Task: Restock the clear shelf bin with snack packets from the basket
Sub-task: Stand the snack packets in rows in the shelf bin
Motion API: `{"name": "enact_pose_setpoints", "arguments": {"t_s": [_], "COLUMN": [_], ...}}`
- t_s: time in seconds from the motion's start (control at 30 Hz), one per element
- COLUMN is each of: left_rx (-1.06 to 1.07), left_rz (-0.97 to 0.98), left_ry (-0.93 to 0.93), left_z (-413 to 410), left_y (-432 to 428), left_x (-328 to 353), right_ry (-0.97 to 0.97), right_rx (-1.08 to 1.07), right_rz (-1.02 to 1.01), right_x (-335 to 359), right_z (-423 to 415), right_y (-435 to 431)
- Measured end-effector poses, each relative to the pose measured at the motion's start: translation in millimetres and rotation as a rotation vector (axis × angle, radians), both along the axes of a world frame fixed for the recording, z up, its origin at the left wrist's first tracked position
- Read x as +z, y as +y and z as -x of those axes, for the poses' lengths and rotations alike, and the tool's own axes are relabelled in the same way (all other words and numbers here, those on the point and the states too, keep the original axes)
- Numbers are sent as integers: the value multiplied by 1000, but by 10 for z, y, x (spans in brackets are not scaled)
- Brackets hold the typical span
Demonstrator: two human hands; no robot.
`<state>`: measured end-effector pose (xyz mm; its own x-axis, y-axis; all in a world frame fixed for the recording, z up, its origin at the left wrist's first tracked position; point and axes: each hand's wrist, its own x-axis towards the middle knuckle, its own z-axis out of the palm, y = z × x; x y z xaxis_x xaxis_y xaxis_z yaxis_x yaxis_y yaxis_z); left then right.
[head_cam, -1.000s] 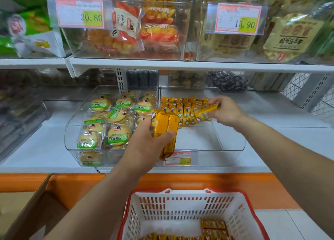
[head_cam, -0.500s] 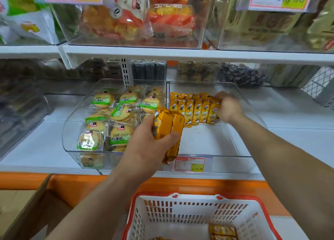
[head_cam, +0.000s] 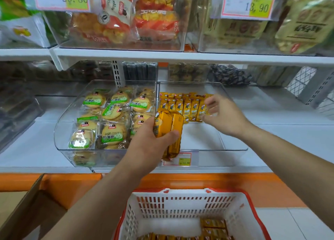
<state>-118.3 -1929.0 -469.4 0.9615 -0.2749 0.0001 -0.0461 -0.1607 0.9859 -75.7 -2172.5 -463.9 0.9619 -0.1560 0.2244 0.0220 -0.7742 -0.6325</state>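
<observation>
The clear shelf bin on the lower shelf holds a row of yellow snack packets standing along its back; its front half is bare. My left hand grips a bundle of the same yellow packets over the bin's front left corner. Just off the right end of the row, my right hand hovers with its fingers loosely spread and holds nothing. Below, the white basket with a red rim has more yellow packets on its bottom.
A second clear bin of round biscuits in green-labelled wrappers adjoins on the left. A price tag hangs on the bin's front. The upper shelf overhangs with bagged snacks. An open cardboard box stands at lower left.
My right hand set a yellow packet at the right end of the row, let go and drew back slightly with fingers spread. The left hand kept its bundle in place.
</observation>
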Motion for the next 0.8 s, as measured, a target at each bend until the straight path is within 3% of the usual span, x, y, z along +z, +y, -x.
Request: {"name": "enact_pose_setpoints", "arguments": {"t_s": [0.17,0.23,0.47,0.63,0.8], "left_rx": [-96,-134,-280,-269,-212], "left_rz": [12,-4,-29,9,59], "left_ry": [50,34,-20,39,211], "left_z": [171,250,473,526,495], "left_y": [-137,-203,-323,-330,-298], "left_x": [30,26,-31,-35,9], "right_ry": [163,192,223,264,220], "right_rx": [215,257,233,257,221], "right_rz": [-523,-639,-584,-762,-883], "right_x": [215,241,212,223,222], "right_z": [892,1101,1282,1267,1252], "right_y": [157,188,253,82,6]}}
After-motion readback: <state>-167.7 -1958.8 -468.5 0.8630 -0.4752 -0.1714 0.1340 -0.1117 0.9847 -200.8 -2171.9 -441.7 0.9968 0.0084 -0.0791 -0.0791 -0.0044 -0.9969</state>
